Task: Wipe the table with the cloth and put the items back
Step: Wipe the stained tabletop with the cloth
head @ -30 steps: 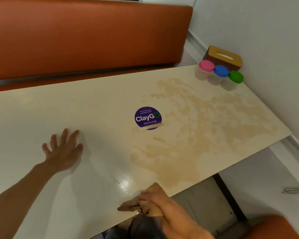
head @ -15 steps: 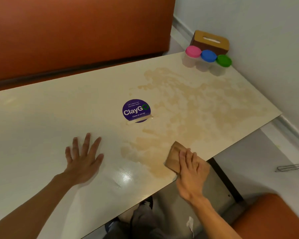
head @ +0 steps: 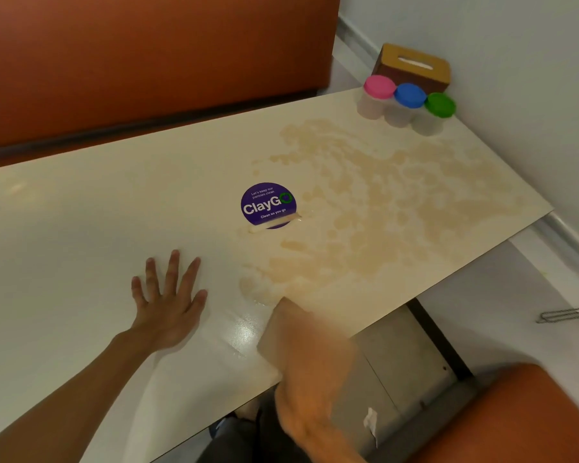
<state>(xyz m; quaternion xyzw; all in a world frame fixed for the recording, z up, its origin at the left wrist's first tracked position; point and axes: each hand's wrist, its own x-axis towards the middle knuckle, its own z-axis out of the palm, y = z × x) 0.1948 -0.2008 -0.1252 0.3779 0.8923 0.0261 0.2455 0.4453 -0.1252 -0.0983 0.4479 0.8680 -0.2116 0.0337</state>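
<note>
With the left hand [head: 168, 302] braced on the tabletop [head: 81, 212], fingers spread flat, the right hand [head: 315, 359], its fingers too blurred to tell, should press the cloth [head: 278, 325], lying at the spill's [head: 381, 202] near edge, firmly through overlapping strokes.

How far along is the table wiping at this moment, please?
Barely begun. Done: nothing visibly wiped; the tan stain covers the right half of the table. In hand: the blurred right hand is on the brown cloth at the stain's near edge, left hand flat on the table. Left: wiping the stain, then replacing the three lidded jars and tissue box, now in the far corner.
</note>
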